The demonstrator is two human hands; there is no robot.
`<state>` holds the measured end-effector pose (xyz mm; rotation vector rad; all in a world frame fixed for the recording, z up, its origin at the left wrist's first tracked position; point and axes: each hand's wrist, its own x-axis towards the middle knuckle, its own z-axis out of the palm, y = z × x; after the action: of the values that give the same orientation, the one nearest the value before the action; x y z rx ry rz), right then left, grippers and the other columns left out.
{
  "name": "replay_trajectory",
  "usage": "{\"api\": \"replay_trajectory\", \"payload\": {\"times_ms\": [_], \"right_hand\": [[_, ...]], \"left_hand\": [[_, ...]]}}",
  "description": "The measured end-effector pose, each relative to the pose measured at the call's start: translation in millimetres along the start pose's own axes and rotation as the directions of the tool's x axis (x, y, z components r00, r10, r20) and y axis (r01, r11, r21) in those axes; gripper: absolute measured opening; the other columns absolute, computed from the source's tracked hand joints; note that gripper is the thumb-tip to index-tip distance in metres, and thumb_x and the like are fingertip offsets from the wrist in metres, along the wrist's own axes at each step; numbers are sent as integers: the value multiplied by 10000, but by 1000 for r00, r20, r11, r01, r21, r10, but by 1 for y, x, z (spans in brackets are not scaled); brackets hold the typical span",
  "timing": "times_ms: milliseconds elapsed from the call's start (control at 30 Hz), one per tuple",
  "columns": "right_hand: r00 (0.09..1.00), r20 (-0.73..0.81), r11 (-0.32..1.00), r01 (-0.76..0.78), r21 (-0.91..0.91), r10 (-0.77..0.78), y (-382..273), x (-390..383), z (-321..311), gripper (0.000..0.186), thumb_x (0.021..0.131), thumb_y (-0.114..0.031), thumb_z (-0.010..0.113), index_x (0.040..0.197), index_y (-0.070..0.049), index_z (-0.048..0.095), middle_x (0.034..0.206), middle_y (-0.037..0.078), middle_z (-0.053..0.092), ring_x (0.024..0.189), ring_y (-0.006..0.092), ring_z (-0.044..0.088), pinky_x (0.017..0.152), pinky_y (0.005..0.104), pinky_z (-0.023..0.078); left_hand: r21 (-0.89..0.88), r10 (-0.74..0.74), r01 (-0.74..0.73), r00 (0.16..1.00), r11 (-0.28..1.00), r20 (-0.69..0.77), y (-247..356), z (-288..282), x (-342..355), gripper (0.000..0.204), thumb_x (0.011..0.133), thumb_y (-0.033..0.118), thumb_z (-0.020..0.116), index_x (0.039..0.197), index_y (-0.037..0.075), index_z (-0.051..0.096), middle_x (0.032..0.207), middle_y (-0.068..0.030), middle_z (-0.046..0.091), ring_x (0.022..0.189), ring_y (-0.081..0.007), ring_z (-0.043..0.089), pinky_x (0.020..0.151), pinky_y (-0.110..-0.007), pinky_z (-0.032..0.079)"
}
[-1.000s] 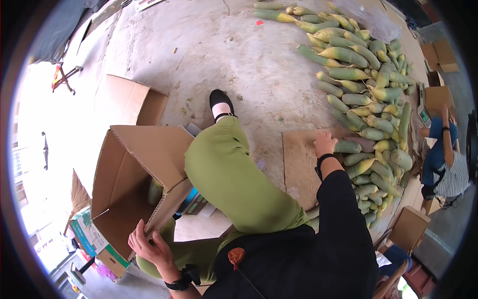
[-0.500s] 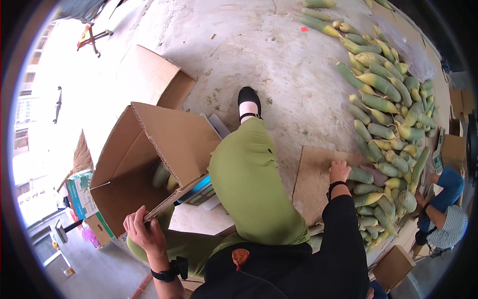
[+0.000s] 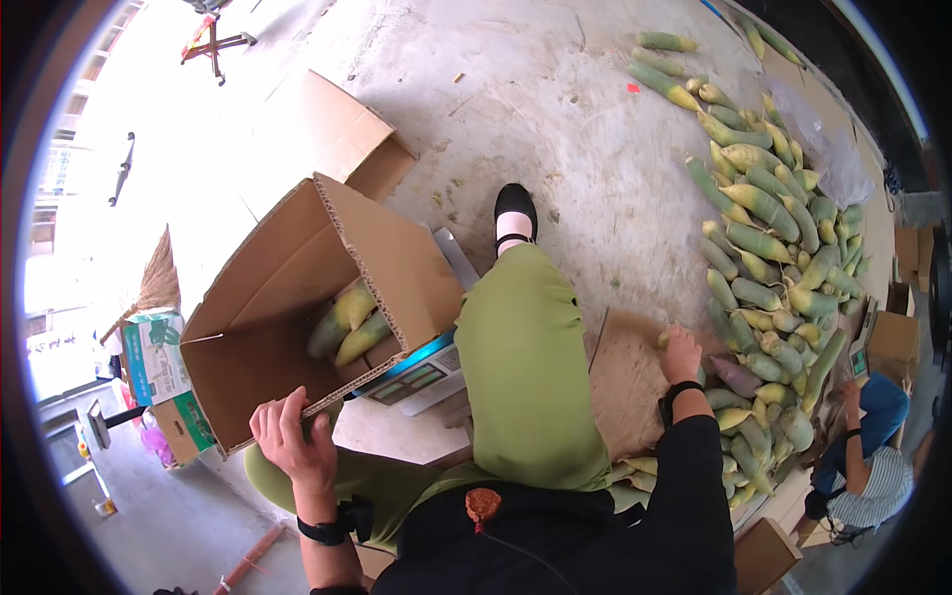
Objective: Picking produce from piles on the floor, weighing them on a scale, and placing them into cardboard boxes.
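My left hand (image 3: 296,436) is closed on the near rim of an open cardboard box (image 3: 407,260), thumb inside and fingers along the edge. Inside the box several green radishes (image 3: 339,322) with yellowish tips lie together. The box rests tilted on a scale (image 3: 421,382) with a blue edge. To the right, my right hand (image 3: 680,354) is wrapped round a green radish (image 3: 662,340), mostly hidden under the fingers. That hand is over a flat cardboard sheet (image 3: 625,372), at the edge of a big heap of green radishes (image 3: 759,248). A purplish radish (image 3: 736,376) lies just beside it.
Another open carton (image 3: 342,134) stands beyond the box. A broom (image 3: 159,278) and printed cartons (image 3: 159,362) are at the left. Clear plastic (image 3: 828,149) lies by the heap. At the far right a person (image 3: 873,476) in a striped top sits near more cartons.
The view has shifted, and more of the radishes inside the box show. My left hand keeps its hold on the rim. My right hand has drawn the radish slightly away from the heap.
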<state>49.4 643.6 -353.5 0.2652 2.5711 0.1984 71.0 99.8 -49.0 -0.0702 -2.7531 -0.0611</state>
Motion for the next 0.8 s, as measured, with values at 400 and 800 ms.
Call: {"api": "replay_trajectory", "payload": {"times_ms": [400,800], "right_hand": [[844,-535,577,427,696,21,-40,22,-127,569,784,-109,690,1280,-25,423,1196,157,544,1085,290,543,916,366,443],[258,-962,-306,912,273,-87,-170,-106,-428,509,922,-253,592,1307,29,415,1352,198,454,1218,270,491,1006,392,432]], "left_hand": [[-169,-77,81,996,982,35,7,-19,9,300,815,305,639,976,52,636,838,-81,620,779,-260,568,800,-377,400],[-792,-245,421,906,442,345,-25,-66,28,429,839,116,642,1240,17,527,1116,-89,572,1040,-184,564,862,-296,458]]}}
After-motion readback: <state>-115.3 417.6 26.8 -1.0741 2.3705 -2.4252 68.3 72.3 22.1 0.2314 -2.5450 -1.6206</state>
